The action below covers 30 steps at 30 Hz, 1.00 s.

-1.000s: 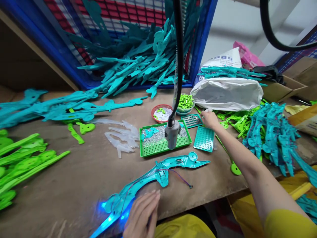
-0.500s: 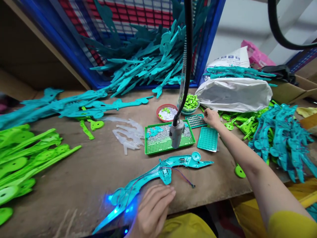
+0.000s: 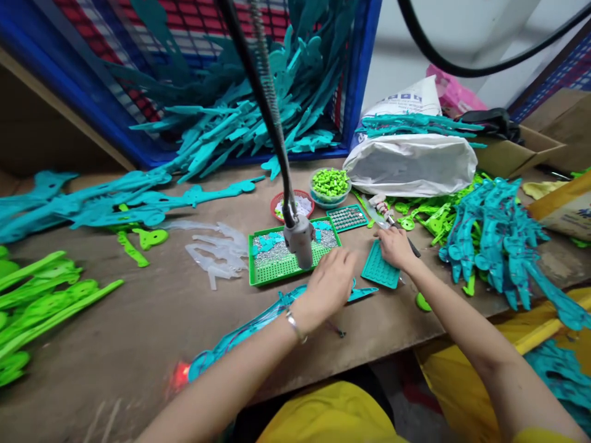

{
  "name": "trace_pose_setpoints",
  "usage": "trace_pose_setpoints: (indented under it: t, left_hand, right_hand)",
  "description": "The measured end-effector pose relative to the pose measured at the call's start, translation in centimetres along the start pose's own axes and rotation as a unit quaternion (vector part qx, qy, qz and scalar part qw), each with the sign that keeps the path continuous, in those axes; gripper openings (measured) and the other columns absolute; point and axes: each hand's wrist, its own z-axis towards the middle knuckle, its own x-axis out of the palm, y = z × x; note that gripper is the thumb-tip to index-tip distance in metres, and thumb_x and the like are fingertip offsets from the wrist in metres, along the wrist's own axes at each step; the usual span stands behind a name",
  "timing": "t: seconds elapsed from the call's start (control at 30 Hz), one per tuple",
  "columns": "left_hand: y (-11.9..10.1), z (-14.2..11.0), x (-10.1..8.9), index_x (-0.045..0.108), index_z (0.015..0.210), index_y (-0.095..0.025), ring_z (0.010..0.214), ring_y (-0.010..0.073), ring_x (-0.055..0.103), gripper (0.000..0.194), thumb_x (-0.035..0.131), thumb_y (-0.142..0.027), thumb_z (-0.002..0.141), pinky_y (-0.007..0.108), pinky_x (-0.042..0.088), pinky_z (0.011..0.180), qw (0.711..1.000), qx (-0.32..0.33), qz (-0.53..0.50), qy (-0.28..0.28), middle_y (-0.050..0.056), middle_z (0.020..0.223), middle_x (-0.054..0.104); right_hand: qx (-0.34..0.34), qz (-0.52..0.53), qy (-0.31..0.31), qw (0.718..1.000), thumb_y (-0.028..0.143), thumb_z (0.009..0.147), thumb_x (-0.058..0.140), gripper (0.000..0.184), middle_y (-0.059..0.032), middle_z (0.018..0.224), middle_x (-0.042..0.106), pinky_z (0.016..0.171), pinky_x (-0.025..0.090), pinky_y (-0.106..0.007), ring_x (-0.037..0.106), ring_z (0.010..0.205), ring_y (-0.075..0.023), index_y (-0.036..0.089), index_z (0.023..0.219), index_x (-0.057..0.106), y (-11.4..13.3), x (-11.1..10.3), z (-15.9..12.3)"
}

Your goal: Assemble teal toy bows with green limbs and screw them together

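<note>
My right hand [image 3: 395, 247] has its fingers closed at the upper edge of a small teal pocketed tray [image 3: 379, 268], which sits at a slant. Beside that hand lies a slim tool with a white wrapped end [image 3: 379, 205] and a dark handle. My left hand [image 3: 333, 284], smeared by motion, is above a long teal plastic half-shell [image 3: 247, 329] and partly hides it; its finger shape is unclear. Thin wires run along the shell, and a red light glows at its near-left end. A second teal tray [image 3: 347, 218] holds rows of silvery round discs.
A green tray [image 3: 281, 278] of small metal parts stands under a hanging grey-tipped tool [image 3: 300, 243]. Behind are a bowl of green pieces [image 3: 330, 183] and a red basket [image 3: 277, 203]. Teal shells [image 3: 494, 240] pile at right, green parts [image 3: 46, 307] at left.
My left hand has risen from the near edge, forward and right over the shell. My right hand has come back from the disc tray to the slanted tray, which has turned. The light changed from blue to red.
</note>
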Motion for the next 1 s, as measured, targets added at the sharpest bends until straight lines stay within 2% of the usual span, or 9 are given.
trace_pose_setpoints:
  t: [0.03,0.2,0.3,0.37,0.47,0.6,0.67,0.8,1.0]
  left_hand:
    - [-0.1,1.8,0.3,0.052,0.126,-0.013,0.121,0.0274,0.053,0.039,0.057,-0.012,0.088,0.040,0.045,0.103,0.999,-0.033,0.027,0.025,0.015,0.127,0.060]
    - [1.0,11.3,2.8,0.049,0.126,-0.007,0.126,0.0321,0.047,0.036,0.045,-0.010,0.090,0.043,0.039,0.103,0.991,-0.117,0.065,0.026,0.023,0.128,0.054]
    - [2.3,15.5,4.4,0.048,0.126,-0.004,0.123,0.0347,0.048,0.039,0.049,-0.016,0.089,0.044,0.038,0.099,0.983,-0.161,0.078,0.045,0.026,0.127,0.054]
    - [3.0,17.1,5.2,0.047,0.129,-0.004,0.124,0.0362,0.046,0.048,0.056,-0.022,0.086,0.044,0.037,0.098,0.978,-0.179,0.087,0.056,0.027,0.130,0.053]
    - [3.3,18.1,5.9,0.043,0.136,-0.005,0.128,0.0366,0.040,0.064,0.064,-0.031,0.081,0.045,0.031,0.102,0.975,-0.185,0.100,0.065,0.026,0.136,0.050]
    - [3.2,18.5,6.1,0.040,0.142,-0.008,0.130,0.0341,0.038,0.061,0.055,-0.032,0.088,0.046,0.026,0.105,0.974,-0.180,0.107,0.081,0.024,0.139,0.049]
    - [3.2,18.6,6.2,0.035,0.146,-0.009,0.131,0.0347,0.038,0.064,0.053,-0.033,0.089,0.046,0.026,0.105,0.973,-0.184,0.105,0.094,0.024,0.141,0.048]
    - [3.9,19.2,6.6,0.026,0.151,-0.009,0.131,0.0382,0.041,0.089,0.065,-0.044,0.080,0.046,0.031,0.104,0.965,-0.203,0.097,0.133,0.027,0.143,0.045]
    - [5.0,19.7,7.1,0.022,0.154,-0.013,0.134,0.0370,0.043,0.104,0.071,-0.049,0.070,0.044,0.034,0.107,0.955,-0.218,0.093,0.176,0.025,0.144,0.044]
  right_hand:
    - [0.017,-0.002,-0.001,1.000,0.011,0.090,0.045,0.032,-0.0155,0.110,0.073,0.092,0.037,-0.041,0.059,0.109,-0.0306,0.014,0.113,0.068,-0.4,0.0,-0.4]
    - [0.096,-0.002,-0.026,0.995,0.012,0.093,0.038,0.037,-0.0187,0.112,0.069,0.083,0.039,-0.037,0.062,0.097,-0.0280,0.012,0.116,0.067,-0.8,-0.3,0.3]
    - [0.085,0.005,-0.032,0.996,0.013,0.093,0.038,0.037,-0.0161,0.114,0.069,0.083,0.039,-0.035,0.061,0.098,-0.0267,0.015,0.115,0.068,0.1,0.1,1.7]
    - [0.057,0.009,-0.028,0.998,0.011,0.092,0.039,0.037,-0.0139,0.116,0.069,0.085,0.039,-0.035,0.059,0.102,-0.0266,0.017,0.114,0.069,0.7,0.4,2.4]
    - [0.014,0.015,-0.024,1.000,0.009,0.091,0.039,0.041,-0.0120,0.116,0.070,0.087,0.037,-0.036,0.056,0.107,-0.0270,0.019,0.120,0.066,0.9,1.0,2.6]
    - [-0.001,0.015,-0.027,1.000,0.013,0.095,0.036,0.037,-0.0141,0.104,0.071,0.086,0.034,-0.038,0.054,0.103,-0.0284,0.015,0.121,0.062,0.3,1.4,2.2]
    - [-0.005,0.013,-0.033,0.999,0.015,0.097,0.034,0.036,-0.0145,0.106,0.071,0.087,0.033,-0.039,0.053,0.104,-0.0288,0.014,0.120,0.061,0.2,1.6,2.0]
    - [-0.015,0.011,-0.045,0.999,0.020,0.100,0.032,0.036,-0.0132,0.115,0.070,0.089,0.031,-0.039,0.051,0.108,-0.0280,0.016,0.123,0.059,0.3,2.0,2.2]
    - [0.003,-0.012,-0.067,0.998,0.014,0.097,0.033,0.035,-0.0179,0.103,0.072,0.092,0.028,-0.045,0.050,0.106,-0.0320,0.013,0.114,0.063,-0.9,1.4,2.4]
